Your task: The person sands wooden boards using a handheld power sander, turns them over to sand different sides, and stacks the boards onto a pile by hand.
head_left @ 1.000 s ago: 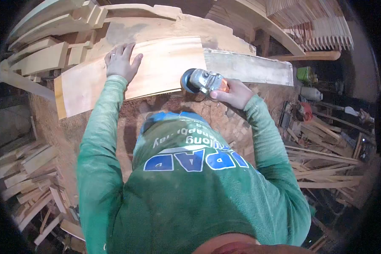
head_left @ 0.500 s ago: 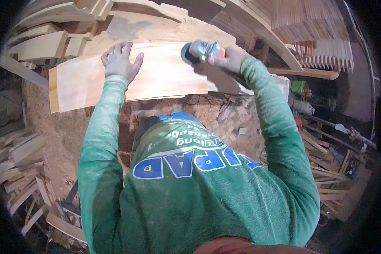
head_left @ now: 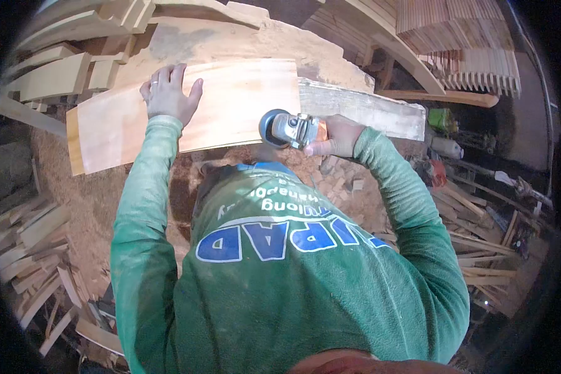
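A wide, pale wooden panel [head_left: 230, 100] lies across the bench, its long edges slightly curved. Flat on its left part rests my left hand [head_left: 171, 96], fingers spread, with a ring on one finger. My right hand [head_left: 336, 136] is wrapped round the orange body of a small angle grinder [head_left: 293, 129]. The grinder's round disc [head_left: 271, 128] overlaps the panel's near edge, close to its right end. Whether the disc is spinning cannot be made out.
A grey, worn board [head_left: 380, 112] extends right of the panel. Curved wooden pieces [head_left: 56, 78] lie at the back left, stacked slats [head_left: 455, 31] at the back right. Wood scraps [head_left: 486, 249] cover the floor on both sides. A green container [head_left: 442, 120] stands at the right.
My right hand has brought the grinder from the panel's far edge toward me, to its near edge. The panel's right end has shifted slightly left, uncovering more of the grey board.
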A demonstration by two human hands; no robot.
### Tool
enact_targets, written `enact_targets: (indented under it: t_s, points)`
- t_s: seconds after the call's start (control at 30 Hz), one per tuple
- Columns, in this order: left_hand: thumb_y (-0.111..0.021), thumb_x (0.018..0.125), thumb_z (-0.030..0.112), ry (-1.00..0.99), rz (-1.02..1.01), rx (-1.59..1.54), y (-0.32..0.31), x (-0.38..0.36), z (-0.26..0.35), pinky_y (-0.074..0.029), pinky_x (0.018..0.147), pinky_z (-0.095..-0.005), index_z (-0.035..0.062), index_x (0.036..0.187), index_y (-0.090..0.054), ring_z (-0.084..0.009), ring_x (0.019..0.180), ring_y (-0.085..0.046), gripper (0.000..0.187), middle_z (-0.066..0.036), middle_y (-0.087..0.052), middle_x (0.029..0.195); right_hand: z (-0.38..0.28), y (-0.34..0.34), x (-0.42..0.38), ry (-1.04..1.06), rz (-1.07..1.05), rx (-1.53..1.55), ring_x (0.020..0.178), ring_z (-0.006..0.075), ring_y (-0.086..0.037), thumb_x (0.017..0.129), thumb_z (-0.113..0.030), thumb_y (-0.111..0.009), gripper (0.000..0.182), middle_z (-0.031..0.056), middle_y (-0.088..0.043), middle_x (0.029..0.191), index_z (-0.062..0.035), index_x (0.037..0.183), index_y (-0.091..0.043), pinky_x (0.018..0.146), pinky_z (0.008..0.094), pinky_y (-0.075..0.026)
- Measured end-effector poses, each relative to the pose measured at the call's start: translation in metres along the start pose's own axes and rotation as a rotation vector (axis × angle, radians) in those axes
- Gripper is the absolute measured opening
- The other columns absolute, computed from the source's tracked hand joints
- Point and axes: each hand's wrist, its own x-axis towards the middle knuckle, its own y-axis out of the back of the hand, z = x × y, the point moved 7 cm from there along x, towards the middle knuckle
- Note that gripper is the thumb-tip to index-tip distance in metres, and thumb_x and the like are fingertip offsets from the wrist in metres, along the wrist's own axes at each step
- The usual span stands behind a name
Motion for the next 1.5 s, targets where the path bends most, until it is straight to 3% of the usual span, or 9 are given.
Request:
enact_targets:
  t_s: [0.33,0.5,0.67,0.83,0.87,0.97,1.17,1.3,1.5]
  points:
    - [-0.061,0.092,0.053,-0.008,0.024,0.014,0.003,-0.003,0.002,-0.029,0.111,-0.0536,0.0160,0.135,-0.060,-0.0289,0.131,-0.050,0.057,-0.010,-0.058,0.137,0.028,0.107,0.082,-0.163,0.255,-0.004,0.114,0.0332,-0.066,0.074,-0.076,-0.071,0.092,0.0213,-0.070,0.121,-0.0009,0.128,-0.066,0.101,0.0401,-0.050]
    - [-0.062,0.091,0.052,-0.015,0.039,0.026,0.001,-0.002,0.001,-0.030,0.111,-0.0529,0.0163,0.134,-0.060,-0.0281,0.130,-0.051,0.056,-0.010,-0.059,0.136,-0.012,0.060,0.037,0.120,0.225,0.262,0.110,0.0292,-0.066,0.075,-0.074,-0.072,0.086,0.0151,-0.072,0.115,-0.0075,0.130,-0.066,0.099,0.0375,-0.050]
    - [-0.062,0.091,0.050,-0.008,0.040,-0.014,0.002,-0.002,-0.001,-0.027,0.111,-0.0527,0.0134,0.132,-0.061,-0.0266,0.131,-0.049,0.055,-0.011,-0.059,0.134,-0.017,0.008,0.008,0.015,-0.038,0.002,0.114,0.0370,-0.066,0.075,-0.071,-0.075,0.080,0.0201,-0.071,0.117,-0.0119,0.128,-0.066,0.104,0.0461,-0.047]
    - [-0.063,0.091,0.049,-0.022,0.047,-0.009,0.005,0.000,0.002,-0.029,0.111,-0.0521,0.0147,0.134,-0.060,-0.0284,0.130,-0.050,0.055,-0.011,-0.060,0.133,-0.017,0.051,0.057,0.124,0.155,-0.058,0.106,0.0258,-0.066,0.081,-0.059,-0.077,0.070,0.0161,-0.072,0.111,-0.0046,0.124,-0.066,0.098,0.0407,-0.050]
    - [-0.063,0.091,0.049,-0.030,0.057,-0.011,0.005,-0.001,0.003,-0.030,0.111,-0.0519,0.0147,0.134,-0.061,-0.0286,0.130,-0.051,0.055,-0.011,-0.060,0.133,0.014,0.061,0.089,-0.080,0.101,-0.151,0.117,0.0333,-0.066,0.074,-0.078,-0.069,0.091,0.0233,-0.070,0.122,-0.0041,0.127,-0.067,0.103,0.0418,-0.049]
    - [-0.063,0.091,0.048,-0.031,0.047,-0.010,0.006,-0.003,0.004,-0.030,0.110,-0.0515,0.0144,0.134,-0.061,-0.0292,0.129,-0.051,0.055,-0.011,-0.060,0.132,-0.011,0.103,0.087,-0.125,0.211,-0.055,0.116,0.0349,-0.066,0.073,-0.081,-0.066,0.098,0.0247,-0.069,0.121,-0.0006,0.128,-0.067,0.103,0.0425,-0.048]
    - [-0.063,0.091,0.047,-0.054,0.089,-0.008,0.004,-0.001,0.002,-0.032,0.108,-0.0516,0.0140,0.134,-0.061,-0.0300,0.128,-0.052,0.054,-0.011,-0.061,0.131,-0.032,0.055,0.032,-0.004,0.161,0.016,0.104,0.0251,-0.070,0.081,-0.058,-0.075,0.064,0.0169,-0.074,0.107,-0.0058,0.118,-0.071,0.096,0.0358,-0.052]
    - [-0.063,0.091,0.048,-0.034,0.042,-0.027,0.005,-0.001,0.003,-0.030,0.109,-0.0515,0.0136,0.134,-0.061,-0.0299,0.128,-0.051,0.054,-0.011,-0.060,0.131,-0.018,0.002,0.004,0.021,0.022,-0.002,0.110,0.0363,-0.068,0.075,-0.067,-0.076,0.076,0.0220,-0.072,0.112,-0.0088,0.123,-0.069,0.099,0.0448,-0.050]
    - [-0.063,0.091,0.048,-0.053,0.078,0.013,0.004,-0.001,0.004,-0.030,0.109,-0.0520,0.0136,0.135,-0.061,-0.0302,0.128,-0.051,0.055,-0.011,-0.059,0.132,0.021,0.036,0.019,-0.002,0.046,-0.002,0.112,0.0357,-0.067,0.076,-0.069,-0.074,0.079,0.0227,-0.071,0.115,-0.0081,0.126,-0.067,0.100,0.0442,-0.049]
